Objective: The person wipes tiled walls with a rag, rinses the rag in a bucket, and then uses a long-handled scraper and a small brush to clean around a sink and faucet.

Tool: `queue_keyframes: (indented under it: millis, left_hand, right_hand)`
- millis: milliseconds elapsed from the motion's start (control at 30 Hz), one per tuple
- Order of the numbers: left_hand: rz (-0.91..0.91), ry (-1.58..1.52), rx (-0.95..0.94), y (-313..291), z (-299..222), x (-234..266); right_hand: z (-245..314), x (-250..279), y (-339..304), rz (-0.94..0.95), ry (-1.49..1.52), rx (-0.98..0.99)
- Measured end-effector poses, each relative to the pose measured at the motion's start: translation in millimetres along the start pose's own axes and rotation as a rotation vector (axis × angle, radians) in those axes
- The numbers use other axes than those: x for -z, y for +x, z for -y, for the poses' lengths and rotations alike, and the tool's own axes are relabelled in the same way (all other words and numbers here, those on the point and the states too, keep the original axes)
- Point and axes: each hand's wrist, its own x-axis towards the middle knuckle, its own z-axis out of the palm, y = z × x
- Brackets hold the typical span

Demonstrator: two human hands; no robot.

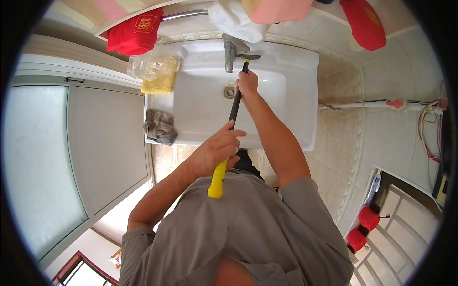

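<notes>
A long-handled tool (236,106) with a black shaft slants over the front of the white sink (295,109). It has a yellow grip (217,183) at the near end and a yellow band at the far end. Around the upper shaft, my right hand (248,85) is closed, just short of the faucet (230,53). My left hand (217,150) wraps the lower shaft above the grip, its index finger partly stretched out. By the yellow band lies a flat grey metal piece (252,56); I cannot tell whether it is joined to the shaft.
On the sink's left rim rest a clear plastic bag (148,66), a yellow cloth (160,83) and a crumpled grey rag (160,127). Red (138,33) and white towels (236,21) hang behind. A sliding door (109,143) stands left; a pipe with cables (377,105) runs right.
</notes>
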Motion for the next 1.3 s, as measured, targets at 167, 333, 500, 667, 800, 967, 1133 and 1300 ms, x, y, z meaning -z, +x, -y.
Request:
queue_keyframes:
  millis: [167,333,500,667,800,967,1133,1300]
  left_hand:
    - [-0.026,-0.029,0.077,1,-5,1]
    - [-0.040,-0.023,0.066,0,-15,-4]
    - [-0.057,-0.003,0.095,7,-15,-9]
    - [-0.048,0.046,0.071,5,-16,-15]
    - [-0.055,0.029,0.096,14,-20,-14]
    - [-0.143,-0.117,0.096,18,-44,-11]
    - [-0.146,-0.153,-0.090,39,-65,-29]
    - [-0.043,-0.085,-0.132,50,-61,-35]
  right_hand:
    - [3,1,3,-0.008,-0.069,0.020]
    - [-2,9,-2,0.042,-0.112,0.000]
    - [9,7,-4,0.039,-0.108,-0.007]
    - [5,9,0,0.038,-0.117,0.001]
    - [8,12,1,0.014,-0.134,0.027]
    - [20,32,-21,0.244,0.050,-0.100]
    - [36,60,-28,0.512,0.557,-0.310]
    - [31,70,-19,0.617,0.787,-0.416]
